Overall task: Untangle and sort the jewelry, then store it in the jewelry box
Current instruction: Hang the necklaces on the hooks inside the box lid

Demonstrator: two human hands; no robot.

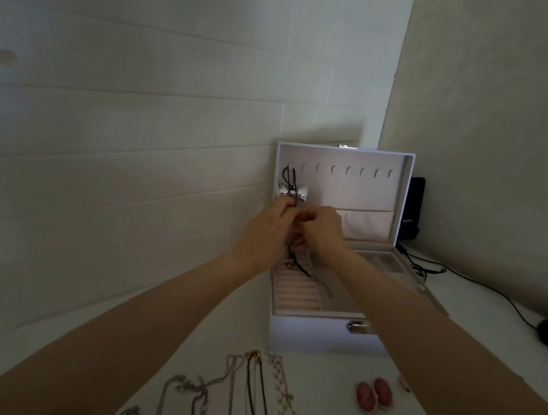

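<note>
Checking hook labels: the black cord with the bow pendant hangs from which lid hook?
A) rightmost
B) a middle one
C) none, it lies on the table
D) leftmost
D: the cord runs up to the leftmost hook in the lid, with the bow pendant just below. The left hand and right hand hold the cord lower down.

No text, label, brand, number or sign can be read. The black device [413, 207], to the right of the right hand [323, 229] and behind the lid of the jewelry box [318, 338], carries a faint pale mark low on its face. The mark is too blurred to read. The clasp [358, 327], below the left hand [267, 232] and the right hand, is too small to tell any marking.
</note>
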